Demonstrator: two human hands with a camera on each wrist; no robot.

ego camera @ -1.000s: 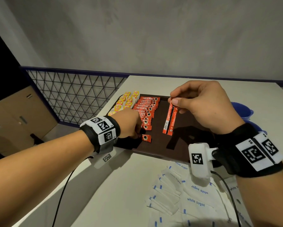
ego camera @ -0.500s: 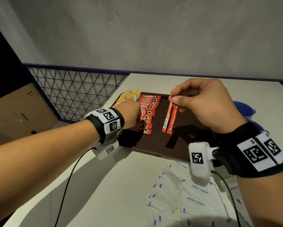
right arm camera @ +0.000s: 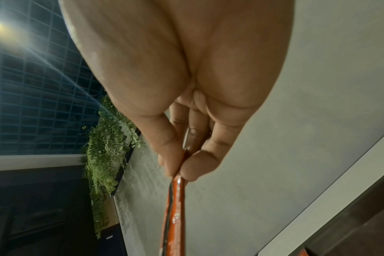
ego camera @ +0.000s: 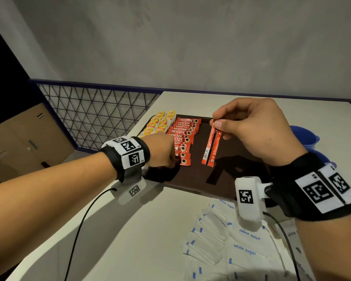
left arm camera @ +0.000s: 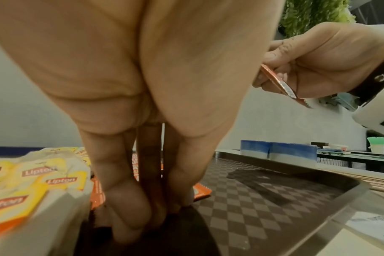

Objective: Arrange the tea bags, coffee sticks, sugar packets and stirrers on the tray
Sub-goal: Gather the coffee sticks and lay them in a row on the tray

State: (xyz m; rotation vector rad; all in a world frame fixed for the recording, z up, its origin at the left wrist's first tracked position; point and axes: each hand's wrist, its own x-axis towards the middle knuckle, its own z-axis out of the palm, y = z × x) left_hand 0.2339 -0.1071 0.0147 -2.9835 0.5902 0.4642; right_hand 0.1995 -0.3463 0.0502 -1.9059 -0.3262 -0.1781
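Note:
A dark brown tray (ego camera: 194, 179) holds yellow Lipton tea bags (ego camera: 160, 122) at its left edge. Beside them runs a row of red Nescafe coffee sticks (ego camera: 185, 132). My left hand (ego camera: 173, 160) is at the near end of that row. Its fingertips (left arm camera: 182, 199) and thumb come together on the nearest coffee stick (ego camera: 184, 162). My right hand (ego camera: 217, 123) hovers over the tray's middle and pinches two red coffee sticks (ego camera: 210, 147) by their top ends (right arm camera: 175, 216); they hang down. White sugar packets (ego camera: 241, 240) lie loose on the table in front of the tray.
Blue cups (ego camera: 306, 136) stand right of the tray. Thin wooden sticks, probably stirrers (left arm camera: 379, 181), lie beyond the tray's right rim. A mesh railing (ego camera: 93, 114) runs along the table's left edge. The right half of the tray is bare.
My left hand slid the nearest coffee stick away from me until it joined the end of the row, and now stays there. The right hand keeps its two sticks almost still.

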